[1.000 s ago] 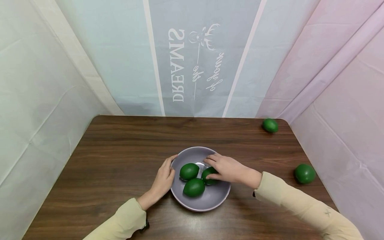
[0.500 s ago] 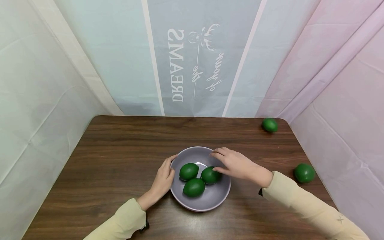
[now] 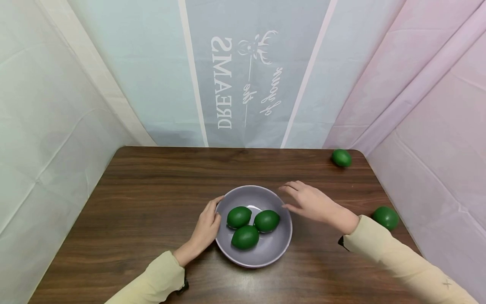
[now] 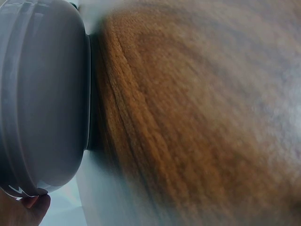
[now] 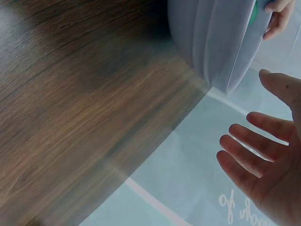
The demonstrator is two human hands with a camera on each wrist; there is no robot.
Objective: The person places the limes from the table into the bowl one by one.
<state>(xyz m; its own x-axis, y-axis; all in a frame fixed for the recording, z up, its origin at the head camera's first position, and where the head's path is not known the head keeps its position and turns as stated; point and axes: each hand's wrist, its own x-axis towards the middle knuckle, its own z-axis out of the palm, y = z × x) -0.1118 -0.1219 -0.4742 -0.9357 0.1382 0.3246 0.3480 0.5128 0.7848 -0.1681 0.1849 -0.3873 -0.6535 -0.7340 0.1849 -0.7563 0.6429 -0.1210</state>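
A grey-purple bowl (image 3: pixel 265 254) sits on the wooden table with three green limes in it: one left (image 3: pixel 239 217), one right (image 3: pixel 266 221), one in front (image 3: pixel 245 237). My left hand (image 3: pixel 205 226) holds the bowl at its left rim. In the left wrist view, its fingertips (image 4: pixel 41 207) touch the bowl's outer wall (image 4: pixel 51 94). Just outside the right rim hovers my right hand (image 3: pixel 313 203), holding nothing. The right wrist view shows this hand (image 5: pixel 268 160) with fingers spread and the palm bare, apart from the bowl (image 5: pixel 207 42).
Another lime (image 3: pixel 342 158) lies at the far right corner of the table (image 3: pixel 171 177). Near the right edge is one more green fruit (image 3: pixel 385 217), partly behind the right sleeve. Hanging cloth (image 3: pixel 159 63) encloses the table at the back and both sides.
My right hand has left the right lime in the bowl and moved outward past the rim, to the right. The lime stays in the bowl. My left hand and the bowl have not moved.
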